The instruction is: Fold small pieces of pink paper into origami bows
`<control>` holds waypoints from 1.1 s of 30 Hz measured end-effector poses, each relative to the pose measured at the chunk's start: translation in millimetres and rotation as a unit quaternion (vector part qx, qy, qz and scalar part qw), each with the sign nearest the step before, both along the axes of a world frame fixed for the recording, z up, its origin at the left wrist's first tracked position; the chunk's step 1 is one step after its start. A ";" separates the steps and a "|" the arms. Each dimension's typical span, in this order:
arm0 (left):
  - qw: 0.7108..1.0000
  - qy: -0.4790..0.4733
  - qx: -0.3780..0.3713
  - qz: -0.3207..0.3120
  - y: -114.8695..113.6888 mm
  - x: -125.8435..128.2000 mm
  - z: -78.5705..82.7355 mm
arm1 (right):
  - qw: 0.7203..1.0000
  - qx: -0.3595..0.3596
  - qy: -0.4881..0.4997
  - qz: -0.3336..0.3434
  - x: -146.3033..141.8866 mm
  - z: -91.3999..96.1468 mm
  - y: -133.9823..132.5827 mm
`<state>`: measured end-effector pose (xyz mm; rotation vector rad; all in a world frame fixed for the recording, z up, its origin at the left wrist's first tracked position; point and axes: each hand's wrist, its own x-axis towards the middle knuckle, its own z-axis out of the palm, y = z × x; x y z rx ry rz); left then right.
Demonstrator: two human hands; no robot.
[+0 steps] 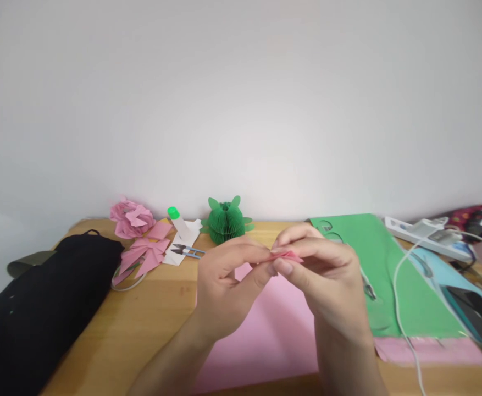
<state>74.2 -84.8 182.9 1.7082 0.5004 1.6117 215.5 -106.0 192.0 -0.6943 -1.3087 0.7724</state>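
Between my two hands is a small folded piece of pink paper, raised above the table. My left hand pinches its left end between thumb and fingers. On the other side, the thumb and fingers of my right hand are closed on the same piece, and the fingertips of both hands almost meet. Much of the fold is hidden by the fingers. Below the hands lies a flat pink sheet of paper.
At the back stand a green paper honeycomb figure and a glue stick. Thread snips, a pink paper bow and a pink paper flower lie left. Black cloth covers the left side; green paper, a white cable and a phone lie right.
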 end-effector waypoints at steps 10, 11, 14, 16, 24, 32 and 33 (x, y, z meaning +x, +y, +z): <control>1.000 0.015 0.002 -0.003 -6.4 -3.2 6.3 | 0.998 0.045 -0.016 -0.032 -4.0 4.0 -7.5; 1.000 0.014 0.002 -0.003 -6.5 -3.2 6.5 | 0.998 0.043 -0.017 -0.034 -4.2 4.3 -7.8; 1.000 0.005 0.006 -0.008 -5.8 -2.7 6.0 | 0.999 0.033 -0.013 -0.024 -2.9 3.8 -7.7; 1.000 -0.001 0.004 -0.011 -4.7 -2.3 5.5 | 0.999 0.027 -0.015 -0.011 -1.0 2.8 -7.3; 1.000 0.002 0.025 -0.006 -2.6 -1.9 3.2 | 0.998 0.056 -0.022 -0.025 0.2 2.0 -6.6; 0.999 0.007 0.036 -0.005 -2.7 -0.3 7.1 | 0.997 0.065 -0.009 -0.043 -3.7 2.6 -9.3; 0.999 0.008 0.037 -0.004 -2.6 -0.2 7.1 | 0.997 0.065 -0.007 -0.045 -3.6 2.3 -9.9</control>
